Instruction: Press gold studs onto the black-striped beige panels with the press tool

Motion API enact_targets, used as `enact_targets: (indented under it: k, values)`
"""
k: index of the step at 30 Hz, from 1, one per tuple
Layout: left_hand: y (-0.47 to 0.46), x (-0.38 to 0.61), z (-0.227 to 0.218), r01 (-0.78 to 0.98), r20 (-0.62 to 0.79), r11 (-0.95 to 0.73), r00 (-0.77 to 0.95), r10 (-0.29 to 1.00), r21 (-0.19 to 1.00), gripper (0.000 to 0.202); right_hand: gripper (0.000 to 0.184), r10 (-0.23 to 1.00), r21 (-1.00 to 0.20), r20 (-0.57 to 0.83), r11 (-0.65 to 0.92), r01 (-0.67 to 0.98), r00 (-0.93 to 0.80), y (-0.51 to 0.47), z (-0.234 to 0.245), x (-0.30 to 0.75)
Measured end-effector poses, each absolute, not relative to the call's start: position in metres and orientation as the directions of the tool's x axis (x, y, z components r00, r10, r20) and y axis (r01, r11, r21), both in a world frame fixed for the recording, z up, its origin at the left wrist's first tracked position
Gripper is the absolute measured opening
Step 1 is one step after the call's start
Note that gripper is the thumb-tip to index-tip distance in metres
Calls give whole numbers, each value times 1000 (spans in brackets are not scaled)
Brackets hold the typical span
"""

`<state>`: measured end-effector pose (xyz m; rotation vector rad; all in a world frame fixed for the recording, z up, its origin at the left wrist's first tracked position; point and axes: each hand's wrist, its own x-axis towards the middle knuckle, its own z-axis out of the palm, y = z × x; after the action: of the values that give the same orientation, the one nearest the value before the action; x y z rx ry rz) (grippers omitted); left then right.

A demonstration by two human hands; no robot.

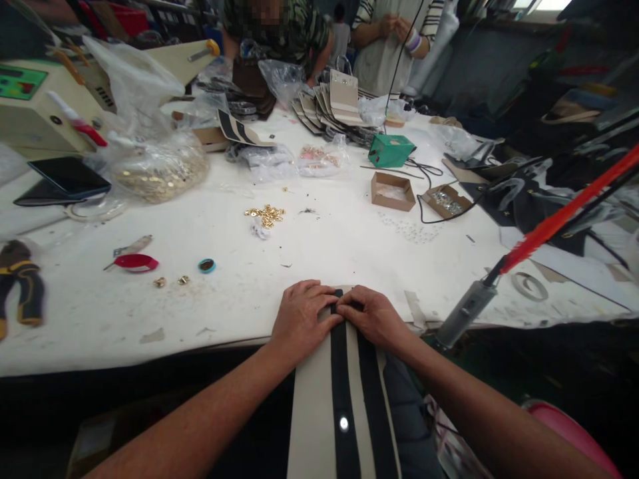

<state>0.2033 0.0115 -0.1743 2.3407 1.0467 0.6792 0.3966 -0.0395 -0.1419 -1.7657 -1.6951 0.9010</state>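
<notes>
The left hand (303, 320) and right hand (372, 319) sit side by side at the near edge of the bench (94, 332), both on the top end of a beige strip (344, 386) with two black stripes. The strip runs from there down toward the person's lap, and a round metal stud (343, 423) shows on one stripe. The fingers (319, 296) of each hand lie together and press down on the strip, their tips almost meeting at its end.

Nearest the hands, left of them, are a teal ring (206, 265) and two gold fittings (171, 281). Mid-bench is a small heap of gold rivets (265, 215). A clear bag of gold parts (160, 171) lies at upper left, beside a dark tablet (70, 175). Toward the upper right are a green box (391, 150) and two cardboard trays (393, 191). A stack of beige panels (324, 106) stands at the far edge, where a co-worker's hands (394, 26) hold something small.
</notes>
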Motion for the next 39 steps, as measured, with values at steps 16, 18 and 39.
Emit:
enact_targets:
  k: [16, 18, 39]
  values:
    - [11, 203, -176, 524, 306, -637, 583, 752, 565, 26, 26, 986, -878, -75, -137, 459, 151, -60, -129, 397]
    - [11, 203, -175, 521, 313, -642, 584, 749, 563, 26, 31, 950, -893, -7, -147, 427, 312, -87, -130, 405]
    - [12, 202, -177, 529, 289, -659, 618, 731, 535, 26, 44, 695, -998, -61, -56, -31, 717, -115, -121, 472]
